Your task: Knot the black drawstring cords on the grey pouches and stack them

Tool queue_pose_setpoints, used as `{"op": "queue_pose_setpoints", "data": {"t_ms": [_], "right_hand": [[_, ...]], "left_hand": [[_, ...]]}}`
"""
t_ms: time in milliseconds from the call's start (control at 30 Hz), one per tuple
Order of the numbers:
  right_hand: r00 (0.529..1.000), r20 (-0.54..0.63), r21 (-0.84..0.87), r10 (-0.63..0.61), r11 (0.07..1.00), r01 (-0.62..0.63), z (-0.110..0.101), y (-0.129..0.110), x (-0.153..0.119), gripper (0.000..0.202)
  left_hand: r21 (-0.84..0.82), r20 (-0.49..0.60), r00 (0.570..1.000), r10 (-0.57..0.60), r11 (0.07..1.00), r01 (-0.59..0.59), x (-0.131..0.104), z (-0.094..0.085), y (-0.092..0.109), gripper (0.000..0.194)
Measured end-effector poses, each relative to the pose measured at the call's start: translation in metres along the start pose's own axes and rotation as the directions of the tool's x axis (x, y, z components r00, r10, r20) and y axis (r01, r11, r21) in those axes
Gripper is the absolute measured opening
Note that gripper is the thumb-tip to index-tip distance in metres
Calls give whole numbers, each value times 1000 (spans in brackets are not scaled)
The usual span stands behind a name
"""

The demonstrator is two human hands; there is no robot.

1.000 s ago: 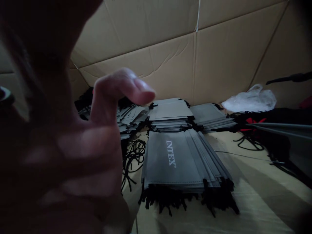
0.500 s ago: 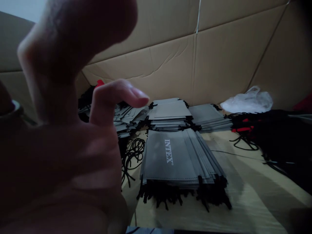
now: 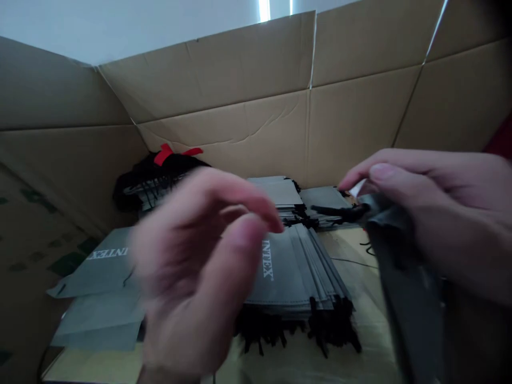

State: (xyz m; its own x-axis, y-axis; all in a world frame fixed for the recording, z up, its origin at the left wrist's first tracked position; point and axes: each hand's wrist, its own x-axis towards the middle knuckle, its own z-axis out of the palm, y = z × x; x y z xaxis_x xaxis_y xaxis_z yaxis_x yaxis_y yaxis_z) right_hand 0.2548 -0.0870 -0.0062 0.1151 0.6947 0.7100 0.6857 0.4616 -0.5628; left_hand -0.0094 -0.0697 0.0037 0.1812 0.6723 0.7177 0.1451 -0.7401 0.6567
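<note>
Reading the clock face from the view's centre, we are gripping a gray fabric pouch (image 3: 412, 309) at 4 o'clock. Our right hand (image 3: 448, 210), at 3, is pinching its top edge between thumb and bent fingers; a black cord (image 3: 330, 210) is jutting toward 9. Our left hand (image 3: 196, 266), at 7, is curling loosely, thumb near forefinger; we cannot tell whether it is holding anything. A cardboard enclosure (image 3: 224, 96) is surrounding a stack of INTEX pouches (image 3: 296, 272) at 5, overlapping gray pouches (image 3: 102, 312) at 8 and a black bundle (image 3: 138, 176) with red strips (image 3: 164, 154) near 10. The blurred left hand is covering part of the stack. Shadow is obscuring the held pouch's lower end; fabric is concealing its interior.
</note>
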Motion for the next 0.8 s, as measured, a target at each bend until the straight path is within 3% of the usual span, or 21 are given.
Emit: {"op": "queue_pose_setpoints", "data": {"t_ms": [67, 133, 200, 333, 533, 667, 800], "right_hand": [[1000, -8, -81, -23, 996, 22, 6, -5, 2, 43], [996, -44, -127, -77, 989, 71, 13, -7, 4, 45], [990, -63, -142, -126, 983, 116, 18, -7, 4, 46], [986, 8, -113, -166, 980, 166, 17, -7, 2, 48], [941, 255, 37, -223, 975, 221, 9, -7, 0, 41], [915, 273, 33, -296, 954, 298, 6, -2, 2, 34], [908, 301, 48, -290, 956, 289, 3, 4, 6, 24]], "left_hand": [[46, 248, 966, -77, 997, 68, -2, 18, 2, 26], [110, 344, 935, -86, 993, 51, -6, 35, -2, 29], [112, 364, 931, -29, 994, -13, -8, 48, -10, 35], [29, 345, 938, 23, 999, -35, -7, 58, -22, 8], [19, 283, 959, -29, 1000, 24, 3, 50, -22, 10], [-20, 280, 960, -3, 1000, 9, 4, 48, -22, 5], [7, 252, 967, 43, 999, -46, 4, 49, -25, 9]]}}
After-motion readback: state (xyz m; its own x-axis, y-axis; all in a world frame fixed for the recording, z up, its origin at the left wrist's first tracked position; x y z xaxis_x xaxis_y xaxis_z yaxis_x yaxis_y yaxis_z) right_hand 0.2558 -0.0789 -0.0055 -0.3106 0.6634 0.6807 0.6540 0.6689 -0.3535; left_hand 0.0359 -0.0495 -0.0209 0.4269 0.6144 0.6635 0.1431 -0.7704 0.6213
